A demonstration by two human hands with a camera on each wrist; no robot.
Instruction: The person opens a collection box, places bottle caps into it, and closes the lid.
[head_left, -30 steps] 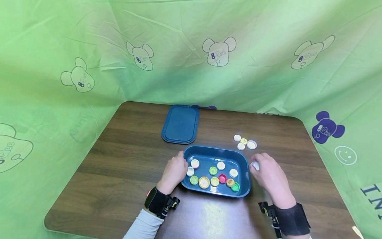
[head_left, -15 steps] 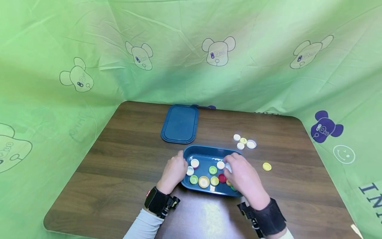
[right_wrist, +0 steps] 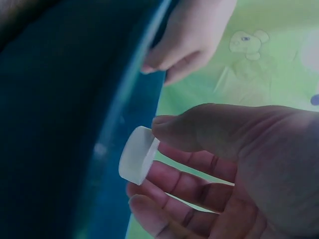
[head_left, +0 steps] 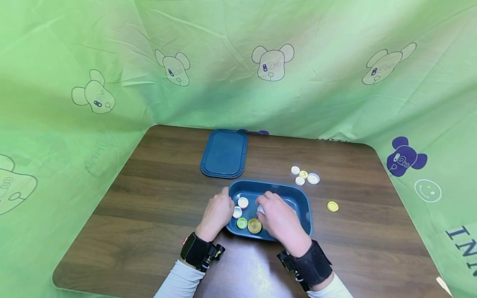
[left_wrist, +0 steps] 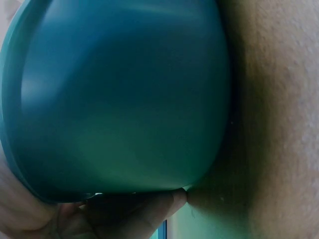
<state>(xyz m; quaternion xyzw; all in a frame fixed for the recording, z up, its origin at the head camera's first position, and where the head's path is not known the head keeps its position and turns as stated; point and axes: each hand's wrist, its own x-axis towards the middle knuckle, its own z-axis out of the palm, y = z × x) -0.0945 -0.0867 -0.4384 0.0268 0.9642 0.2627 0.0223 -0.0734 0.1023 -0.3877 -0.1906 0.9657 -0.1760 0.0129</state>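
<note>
Now the right hand (head_left: 277, 217) pinches a white cap (right_wrist: 138, 162) over the blue tray (head_left: 303, 203), ready to drop it in; the left hand (head_left: 218, 213) grips the tray's rim, steadying it.

Head view is bright and evenly lit, with a soft patch of glare on the dark wood table (head_left: 261, 265) near its front edge and barely any hard shadows; the wide lens bends the edges a bit. Both wrist views are way dimmer and mushy: the blue tray (left_wrist: 114, 99) fills the left one out of focus, and the white cap (right_wrist: 138, 162) looks soft too.
</note>
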